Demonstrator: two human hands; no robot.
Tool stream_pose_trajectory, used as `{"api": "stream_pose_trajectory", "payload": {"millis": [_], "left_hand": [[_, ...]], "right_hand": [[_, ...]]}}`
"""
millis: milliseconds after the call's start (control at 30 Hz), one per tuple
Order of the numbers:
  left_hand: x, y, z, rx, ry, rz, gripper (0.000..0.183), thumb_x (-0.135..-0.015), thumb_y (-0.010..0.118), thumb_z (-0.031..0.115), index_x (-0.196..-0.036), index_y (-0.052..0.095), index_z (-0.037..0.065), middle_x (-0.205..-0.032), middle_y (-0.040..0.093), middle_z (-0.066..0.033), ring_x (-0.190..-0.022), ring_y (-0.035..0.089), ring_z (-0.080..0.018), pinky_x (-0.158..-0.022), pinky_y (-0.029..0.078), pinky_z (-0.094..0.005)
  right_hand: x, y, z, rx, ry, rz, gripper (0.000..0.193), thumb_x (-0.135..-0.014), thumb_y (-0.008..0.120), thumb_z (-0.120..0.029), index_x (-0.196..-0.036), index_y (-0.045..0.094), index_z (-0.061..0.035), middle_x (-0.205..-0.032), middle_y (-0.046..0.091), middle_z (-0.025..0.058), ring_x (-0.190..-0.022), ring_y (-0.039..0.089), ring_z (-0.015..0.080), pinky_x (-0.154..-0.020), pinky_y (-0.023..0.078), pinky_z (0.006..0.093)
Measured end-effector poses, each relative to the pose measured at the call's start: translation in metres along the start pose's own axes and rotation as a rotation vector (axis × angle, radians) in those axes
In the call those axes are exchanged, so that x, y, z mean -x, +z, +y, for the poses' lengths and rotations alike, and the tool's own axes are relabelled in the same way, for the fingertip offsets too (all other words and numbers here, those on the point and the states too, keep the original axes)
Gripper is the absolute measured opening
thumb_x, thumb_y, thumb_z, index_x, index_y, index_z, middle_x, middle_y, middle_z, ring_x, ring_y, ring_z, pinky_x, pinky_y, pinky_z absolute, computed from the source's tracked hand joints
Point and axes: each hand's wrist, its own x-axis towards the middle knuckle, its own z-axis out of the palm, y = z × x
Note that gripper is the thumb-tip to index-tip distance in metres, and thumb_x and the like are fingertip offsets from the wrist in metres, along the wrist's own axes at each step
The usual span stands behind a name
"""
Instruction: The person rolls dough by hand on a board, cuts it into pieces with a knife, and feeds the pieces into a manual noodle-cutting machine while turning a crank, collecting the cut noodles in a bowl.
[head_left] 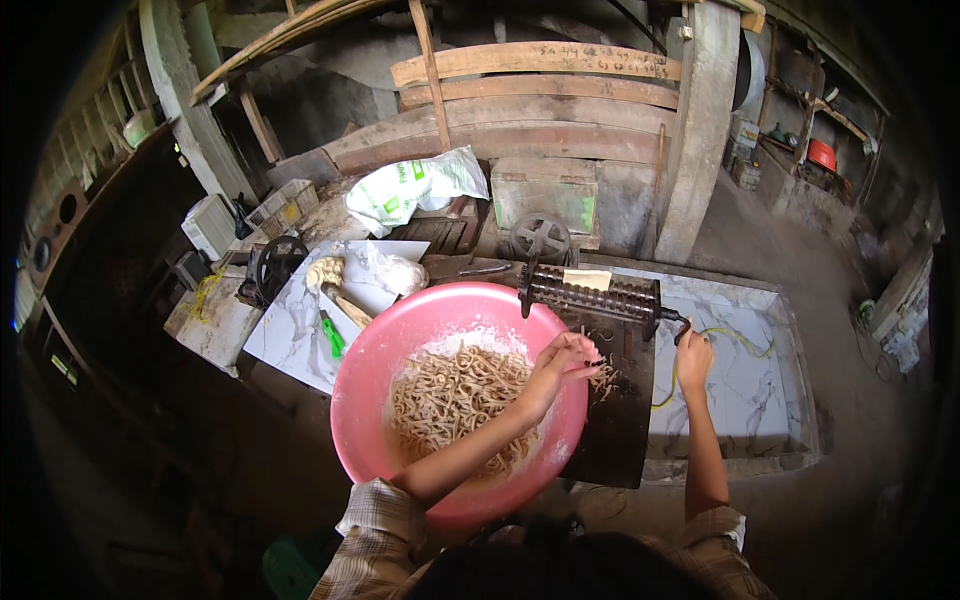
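Note:
My right hand (694, 358) is closed around the crank handle (683, 330) of a dark metal roller machine (592, 296) with ridged rollers. A pale sheet, likely dough, (588, 279) lies on top of the rollers. Below them, short pale strands (603, 378) hang or rest over a dark board (615, 430). My left hand (562, 365) is beside these strands, fingers apart and slightly bent. That forearm crosses over a large pink basin (352, 425). Inside the basin is a heap of thick, flour-dusted, noodle-like strands (455, 395).
Left of the basin, a marbled board (290, 330) bears a green-handled tool (332, 335), a wooden piece (346, 306), a pale lump (325, 270) and a clear plastic bag (398, 272). Behind lies a white sack (420, 188). A marbled slab (740, 400) is at right.

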Motion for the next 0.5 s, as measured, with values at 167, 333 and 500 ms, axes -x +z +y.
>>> {"api": "stream_pose_trajectory", "payload": {"millis": [167,333,500], "left_hand": [[-0.032,0.017,-0.004,0.606,-0.084,0.314,0.027,-0.097,0.036,0.027,-0.117,0.037,0.008,-0.12,0.042,-0.0078,-0.117,0.043,-0.0218,-0.103,0.038,-0.0446],[-0.056,0.03,-0.008,0.917,-0.137,0.401,0.025,-0.098,0.031,0.028,-0.114,0.035,0.01,-0.116,0.038,-0.008,-0.111,0.044,-0.0285,-0.099,0.034,-0.0619],[-0.068,0.032,-0.003,0.925,-0.078,0.439,0.034,-0.097,0.028,0.037,-0.113,0.039,0.009,-0.116,0.04,-0.0095,-0.113,0.043,-0.0295,-0.101,0.032,-0.0609]], "right_hand": [[0.051,-0.05,-0.016,0.07,-0.098,-0.085,0.051,-0.094,0.04,-0.033,-0.062,0.06,0.0015,-0.061,0.058,0.0233,-0.061,0.057,0.0419,-0.059,0.043,0.0499],[0.07,-0.104,-0.032,0.088,-0.14,-0.084,0.044,-0.091,0.046,-0.028,-0.062,0.064,-0.0011,-0.052,0.053,0.0217,-0.049,0.053,0.0393,-0.055,0.044,0.0471],[0.054,-0.163,-0.063,0.168,-0.314,0.013,0.036,-0.088,0.052,-0.022,-0.058,0.061,-0.0041,-0.047,0.051,0.0156,-0.042,0.049,0.0328,-0.053,0.043,0.0397]]}}
